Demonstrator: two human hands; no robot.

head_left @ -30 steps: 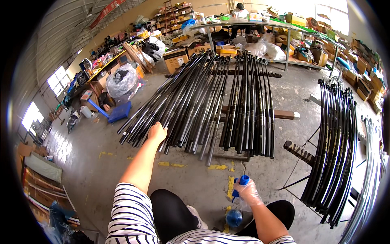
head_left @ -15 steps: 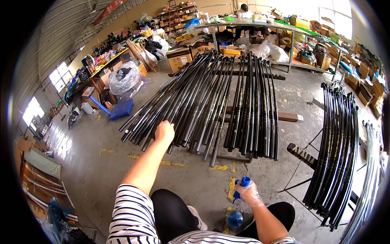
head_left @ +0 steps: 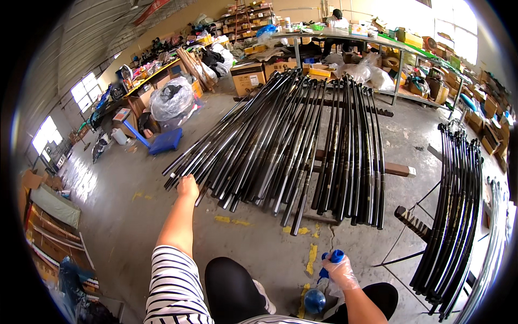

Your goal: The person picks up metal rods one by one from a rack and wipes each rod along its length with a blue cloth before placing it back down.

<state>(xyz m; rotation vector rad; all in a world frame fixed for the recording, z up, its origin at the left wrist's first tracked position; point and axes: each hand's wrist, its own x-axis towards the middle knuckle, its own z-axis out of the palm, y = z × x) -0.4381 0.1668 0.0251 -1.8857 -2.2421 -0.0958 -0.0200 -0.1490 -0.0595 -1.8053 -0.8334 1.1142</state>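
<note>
Big fan of black rods lies on wooden bars across the concrete floor; the left hand is closed on the near end of one rod at the fan's left edge, and drawing it out straight along its length would likely disturb the neighbours least. The gloved right hand grasps a blue-capped bottle low by the knee. Which rod is gripped is hard to tell; the bottle's base is partly hidden.
</note>
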